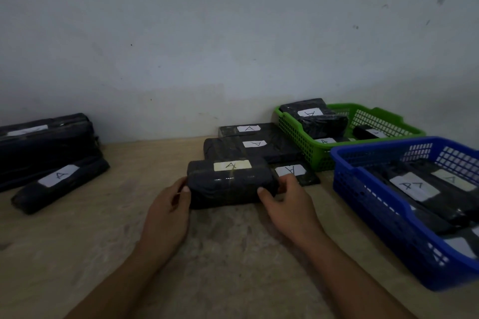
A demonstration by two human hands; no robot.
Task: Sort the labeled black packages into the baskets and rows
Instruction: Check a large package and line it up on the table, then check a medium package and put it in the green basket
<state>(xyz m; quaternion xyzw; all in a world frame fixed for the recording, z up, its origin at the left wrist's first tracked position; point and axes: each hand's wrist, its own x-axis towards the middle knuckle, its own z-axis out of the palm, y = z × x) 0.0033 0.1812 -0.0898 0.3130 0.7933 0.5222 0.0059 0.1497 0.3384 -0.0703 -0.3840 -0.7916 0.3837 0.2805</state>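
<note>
A black wrapped package [230, 185] with a pale label marked A lies on the table in the middle. My left hand [168, 211] grips its left end and my right hand [287, 202] grips its right end. Behind it two more A-labeled packages [248, 149] form a row toward the wall, and a thin flat one [298, 173] lies at the right. The green basket [293, 134] at the back right holds several packages. The blue basket [373, 204] nearer on the right holds several too.
At the far left a long A-labeled package [61, 185] lies in front of a stack of larger black packages [44, 142]. A pale wall runs right behind the table. Bare wooden tabletop [220, 254] spreads in front of my hands.
</note>
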